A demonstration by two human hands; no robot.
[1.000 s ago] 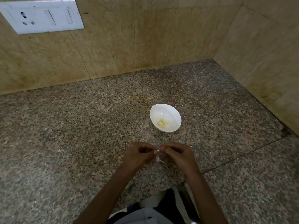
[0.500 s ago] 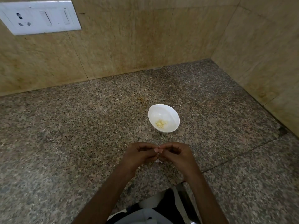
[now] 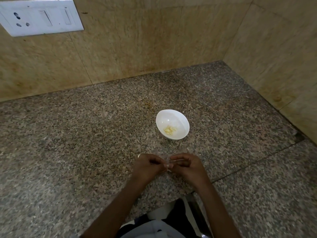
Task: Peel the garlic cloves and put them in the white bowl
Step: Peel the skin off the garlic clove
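From the head camera, looking down, the left hand (image 3: 148,166) and the right hand (image 3: 187,166) meet in the lower middle of the frame, just above the speckled granite table (image 3: 68,143). Both hands have their fingers curled inward, and their fingertips come together on a small pale garlic clove (image 3: 168,167) pinched between them. The clove is mostly hidden by the fingers and blurred, so how much skin it carries cannot be told. Above the hands in the frame, near but apart from them, the white bowl (image 3: 163,117) stands upright on the table, right of centre. A small heap of peeled cloves (image 3: 169,130) lies at its bottom, towards the lower side. Both forearms run down to the bottom edge of the frame, where dark and light clothing (image 3: 154,227) shows between them. Beige tiled walls (image 3: 137,40) meet in a corner at the upper right, and a white switch plate (image 3: 39,16) is fixed to the wall at the upper left.
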